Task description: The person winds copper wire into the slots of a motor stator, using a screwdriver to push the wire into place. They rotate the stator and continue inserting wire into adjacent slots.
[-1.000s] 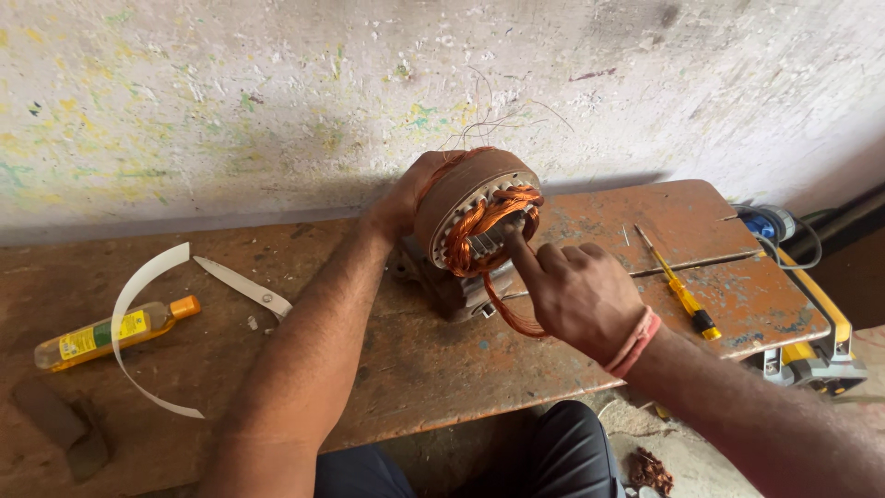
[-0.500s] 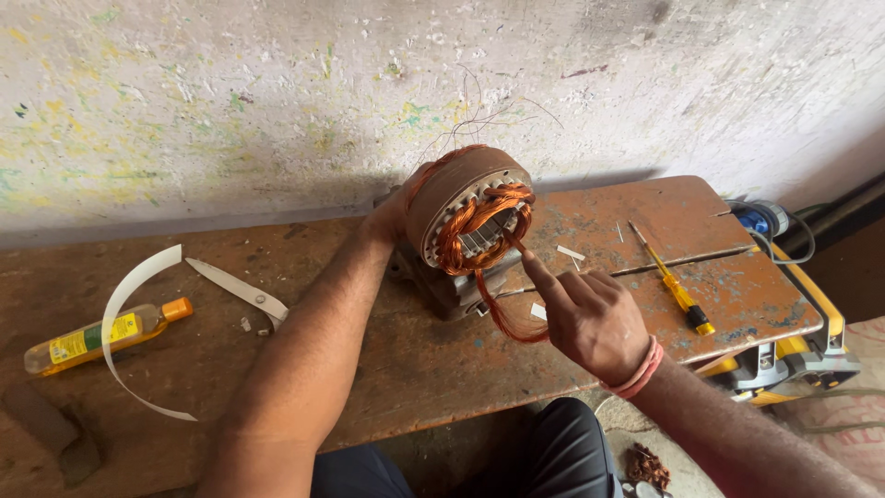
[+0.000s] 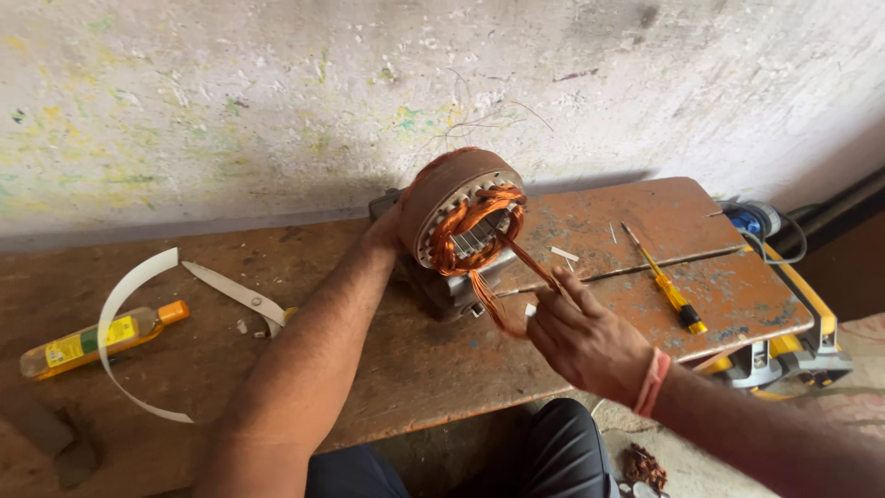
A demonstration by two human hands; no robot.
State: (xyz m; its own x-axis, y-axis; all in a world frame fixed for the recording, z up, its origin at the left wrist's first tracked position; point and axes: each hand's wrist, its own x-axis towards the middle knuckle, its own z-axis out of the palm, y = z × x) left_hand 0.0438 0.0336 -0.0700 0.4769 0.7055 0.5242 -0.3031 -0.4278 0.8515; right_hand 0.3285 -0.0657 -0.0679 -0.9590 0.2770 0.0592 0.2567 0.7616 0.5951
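Copper windings fill the motor stator (image 3: 461, 226), which stands on edge mid-counter (image 3: 387, 355). Behind the stator, the left hand (image 3: 385, 231) steadies it. In front, the right hand (image 3: 585, 337) pinches a loose copper wire loop (image 3: 516, 277). Right of the stator, bare counter reaches a yellow screwdriver (image 3: 666, 281).

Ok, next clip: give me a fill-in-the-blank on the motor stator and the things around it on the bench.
1. The left hand steadies the stator, whose windings are ____ wire.
2. The right hand pinches a strand of that wire, and its wrist wears a ____ band.
3. On the bench, the screwdriver with the yellow handle lies to the stator's ____.
4. The bottle lying on its side has an ____ cap.

Missing words: copper; red; right; orange
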